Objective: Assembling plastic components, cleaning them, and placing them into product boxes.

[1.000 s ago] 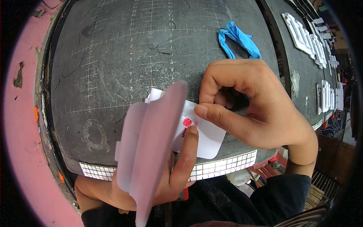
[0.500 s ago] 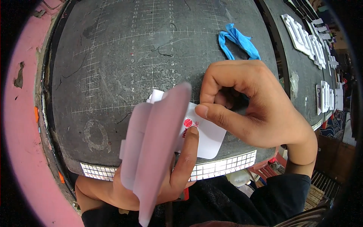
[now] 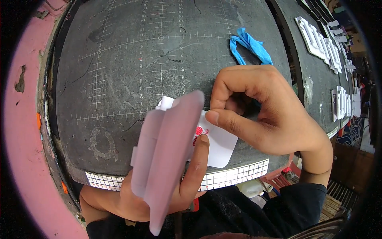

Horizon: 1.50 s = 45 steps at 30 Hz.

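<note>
A white flat piece with rounded corners and a red printed mark [image 3: 221, 145] lies low over the dark board. My left hand [image 3: 195, 169] is closed around it from below, with the index fingertip pressing beside the red mark. A long, pale pinkish-white panel [image 3: 173, 159] stands up from the same hand and hides most of its other fingers. Whether the panel and the printed piece are joined, I cannot tell. At the printed piece's upper edge, my right hand [image 3: 258, 111] is pinched, thumb on top and the other fingers curled under.
Beneath the hands is a dark board [image 3: 119, 71] with white grid lines and loose black threads. A gridded ruler strip [image 3: 234, 173] runs along its near edge. Beyond my right hand lies a blue cloth strip [image 3: 252, 46]. White molded parts [image 3: 314, 40] rest on another surface at right.
The pale panel has tipped slightly to the right. Both hands keep nearly the same place and grip, and the board appears a little lower in view.
</note>
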Each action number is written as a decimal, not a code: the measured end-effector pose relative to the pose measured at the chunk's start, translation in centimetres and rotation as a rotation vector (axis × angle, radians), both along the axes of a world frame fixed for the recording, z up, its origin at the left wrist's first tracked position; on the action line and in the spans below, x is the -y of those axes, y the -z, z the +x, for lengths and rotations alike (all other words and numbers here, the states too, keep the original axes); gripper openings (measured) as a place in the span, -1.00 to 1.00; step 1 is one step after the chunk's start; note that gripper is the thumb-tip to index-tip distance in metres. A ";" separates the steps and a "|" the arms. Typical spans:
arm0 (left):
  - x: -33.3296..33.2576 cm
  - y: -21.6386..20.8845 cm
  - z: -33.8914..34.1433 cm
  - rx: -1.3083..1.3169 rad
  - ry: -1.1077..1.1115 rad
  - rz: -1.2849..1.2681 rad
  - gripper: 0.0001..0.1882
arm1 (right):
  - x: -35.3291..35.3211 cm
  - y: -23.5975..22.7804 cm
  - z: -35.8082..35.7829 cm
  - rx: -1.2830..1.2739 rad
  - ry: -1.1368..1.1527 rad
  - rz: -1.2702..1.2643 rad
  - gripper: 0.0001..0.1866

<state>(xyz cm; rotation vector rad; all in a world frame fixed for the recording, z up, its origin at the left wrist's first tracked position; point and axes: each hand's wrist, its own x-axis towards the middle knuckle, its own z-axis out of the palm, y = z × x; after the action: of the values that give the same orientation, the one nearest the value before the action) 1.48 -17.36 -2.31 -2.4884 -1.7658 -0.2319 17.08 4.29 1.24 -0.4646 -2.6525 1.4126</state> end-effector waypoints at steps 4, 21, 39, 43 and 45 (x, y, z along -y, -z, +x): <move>-0.1 0.1 0.0 -0.015 0.002 0.009 -0.11 | -0.2 0.3 0.0 -0.016 -0.005 -0.001 -0.82; -0.3 -0.4 -0.1 0.023 0.009 -0.017 -0.08 | -0.1 0.2 -0.1 -0.011 0.011 -0.006 -0.83; -0.2 -0.6 0.8 0.071 -0.095 -0.049 -0.04 | -0.3 0.0 -0.1 0.048 0.030 -0.061 -0.83; -0.2 -0.7 0.7 0.067 -0.080 0.000 -0.02 | -0.3 -0.2 -0.1 0.018 0.010 -0.013 -0.82; -0.1 -0.6 0.6 0.072 -0.081 0.012 -0.01 | -0.3 -0.4 -0.3 0.054 0.017 -0.018 -0.81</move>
<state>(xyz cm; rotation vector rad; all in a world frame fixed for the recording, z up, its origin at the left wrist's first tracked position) 2.09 -17.25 -1.68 -2.4238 -1.8813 -0.3287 16.82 4.55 1.61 -0.5329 -2.6731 1.4403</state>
